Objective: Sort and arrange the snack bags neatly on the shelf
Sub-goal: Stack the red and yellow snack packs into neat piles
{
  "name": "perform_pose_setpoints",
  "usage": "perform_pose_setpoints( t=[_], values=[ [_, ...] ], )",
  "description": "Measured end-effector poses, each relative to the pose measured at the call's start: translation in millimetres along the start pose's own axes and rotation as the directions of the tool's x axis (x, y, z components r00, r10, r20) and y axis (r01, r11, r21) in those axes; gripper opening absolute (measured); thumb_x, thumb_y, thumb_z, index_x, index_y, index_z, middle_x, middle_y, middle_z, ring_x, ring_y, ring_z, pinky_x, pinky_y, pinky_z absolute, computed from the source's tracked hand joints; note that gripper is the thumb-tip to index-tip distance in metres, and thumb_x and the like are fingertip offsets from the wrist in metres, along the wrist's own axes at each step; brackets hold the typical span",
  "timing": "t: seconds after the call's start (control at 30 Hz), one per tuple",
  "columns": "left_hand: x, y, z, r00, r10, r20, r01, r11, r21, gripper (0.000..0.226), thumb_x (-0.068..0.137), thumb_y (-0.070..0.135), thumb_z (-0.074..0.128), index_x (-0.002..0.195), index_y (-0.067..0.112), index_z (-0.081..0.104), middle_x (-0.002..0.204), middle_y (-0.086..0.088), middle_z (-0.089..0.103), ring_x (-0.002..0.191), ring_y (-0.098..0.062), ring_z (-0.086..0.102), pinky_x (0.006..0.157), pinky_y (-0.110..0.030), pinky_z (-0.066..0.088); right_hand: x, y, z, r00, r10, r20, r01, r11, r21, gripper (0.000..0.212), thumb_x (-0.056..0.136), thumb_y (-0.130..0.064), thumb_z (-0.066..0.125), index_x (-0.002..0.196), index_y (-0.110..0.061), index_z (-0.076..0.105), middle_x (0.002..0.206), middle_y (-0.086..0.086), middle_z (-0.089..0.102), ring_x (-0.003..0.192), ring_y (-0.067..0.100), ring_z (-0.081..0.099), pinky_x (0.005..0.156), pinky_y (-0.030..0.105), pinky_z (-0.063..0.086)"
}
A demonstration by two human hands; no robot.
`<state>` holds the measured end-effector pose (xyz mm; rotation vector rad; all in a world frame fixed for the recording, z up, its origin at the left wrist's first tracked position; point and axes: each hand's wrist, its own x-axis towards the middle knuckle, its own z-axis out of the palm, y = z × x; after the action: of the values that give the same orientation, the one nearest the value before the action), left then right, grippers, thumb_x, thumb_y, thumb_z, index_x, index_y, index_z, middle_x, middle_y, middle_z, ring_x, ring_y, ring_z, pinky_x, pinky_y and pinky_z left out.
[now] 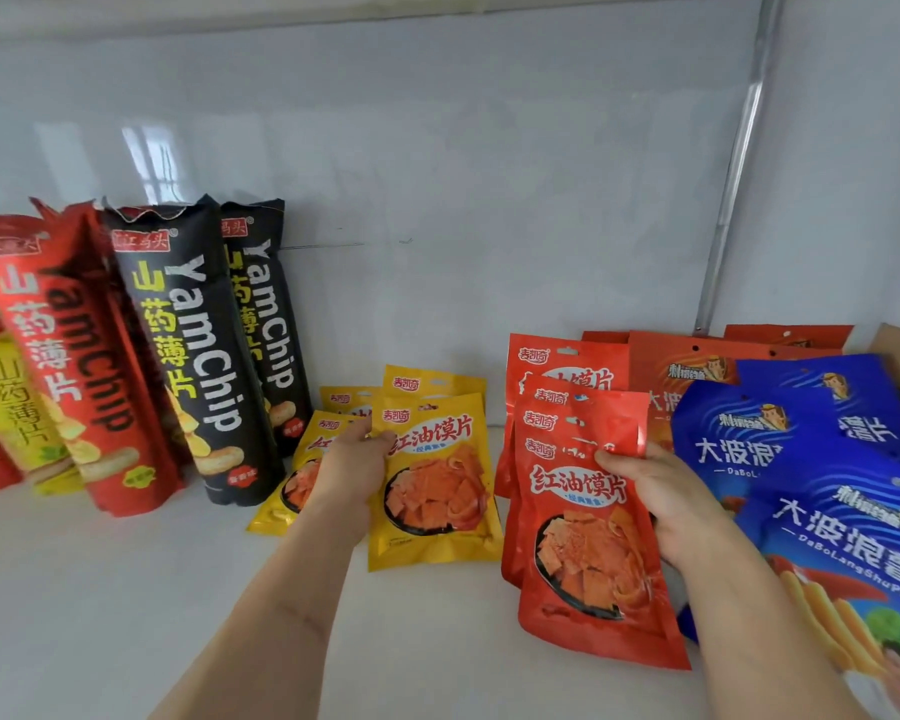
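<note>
On the white shelf [126, 589], the left hand [352, 459] gripped the flat yellow foil snack bag [435, 485] by its left edge, just right of the tall black YamChip bags [204, 356]. Further right, the right hand [655, 491] pinched a stack of red foil snack bags [583, 537].

Two bare forearms, no sleeves, watch or jewellery visible; left grip [352, 472] and right grip [661, 493] are uncovered, ungloved hands.
</note>
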<state>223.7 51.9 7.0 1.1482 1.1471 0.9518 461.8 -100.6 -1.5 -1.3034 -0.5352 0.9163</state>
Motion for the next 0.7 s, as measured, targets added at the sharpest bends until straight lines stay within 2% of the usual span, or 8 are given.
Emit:
perform_pose_setpoints(
  t=[0.17, 0.27, 0.37, 0.5, 0.7],
  values=[
    [-3.4, -2.7, -25.5, 1.0, -0.012, -0.018, 0.012, 1.0, -0.023, 0.02, 0.102, 0.021, 0.055, 0.113, 0.029, 0.069, 0.103, -0.004, 0.078, 0.089, -0.031, 0.076, 0.084, -0.057, 0.059, -2.2, 0.7, 10.3, 0.999, -0.004, 0.037, 0.005, 1.0, -0.029, 0.021, 0.088, -0.005, 0.069, 0.107, -0.015, 0.069, 0.086, 0.01, 0.077, 0.086, 0.031, 0.073, 0.077, 0.043, 0.057],
    [-8.2, -4.8, -35.4, 1.0, -0.012, 0.007, 0.012, 0.999, -0.031, 0.02, 0.103, 0.019, 0.052, 0.111, 0.027, 0.069, 0.103, -0.006, 0.078, 0.091, -0.032, 0.076, 0.086, -0.058, 0.058, -3.5, 5.5, 17.7, 0.999, 0.002, 0.041, 0.0, 0.999, -0.043, 0.027, 0.087, -0.006, 0.07, 0.112, -0.017, 0.066, 0.088, 0.01, 0.078, 0.088, 0.031, 0.073, 0.083, 0.047, 0.057],
    [-12.3, -5.9, -46.2, 0.999, -0.001, 0.032, 0.001, 1.0, -0.02, 0.02, 0.103, 0.017, 0.052, 0.11, 0.024, 0.07, 0.102, -0.006, 0.078, 0.092, -0.031, 0.076, 0.088, -0.056, 0.058, -5.1, 10.4, 26.0, 0.997, 0.02, 0.068, -0.017, 0.999, -0.043, 0.024, 0.088, -0.004, 0.068, 0.108, -0.017, 0.065, 0.089, 0.011, 0.077, 0.086, 0.031, 0.074, 0.081, 0.046, 0.058],
    [-14.0, -4.7, -67.9, 0.999, 0.015, 0.044, -0.016, 1.0, 0.018, 0.022, 0.103, 0.014, 0.051, 0.105, 0.025, 0.07, 0.097, -0.005, 0.079, 0.09, -0.031, 0.076, 0.087, -0.052, 0.059, -3.8, 13.0, 37.2, 0.999, 0.017, 0.045, -0.016, 0.999, -0.033, 0.022, 0.088, -0.003, 0.068, 0.105, -0.016, 0.068, 0.091, 0.013, 0.077, 0.087, 0.034, 0.073, 0.081, 0.048, 0.057],
    [-3.8, -7.1, -106.5, 0.997, 0.005, 0.081, -0.012, 0.997, 0.081, 0.022, 0.104, 0.013, 0.05, 0.112, 0.021, 0.069, 0.1, -0.009, 0.079, 0.092, -0.033, 0.075, 0.09, -0.054, 0.058, 0.8, 20.7, 64.2, 0.999, 0.033, 0.016, -0.033, 0.999, -0.018, 0.024, 0.088, -0.002, 0.067, 0.109, -0.013, 0.068, 0.093, 0.018, 0.076, 0.089, 0.036, 0.072, 0.083, 0.05, 0.056]
  ],
)
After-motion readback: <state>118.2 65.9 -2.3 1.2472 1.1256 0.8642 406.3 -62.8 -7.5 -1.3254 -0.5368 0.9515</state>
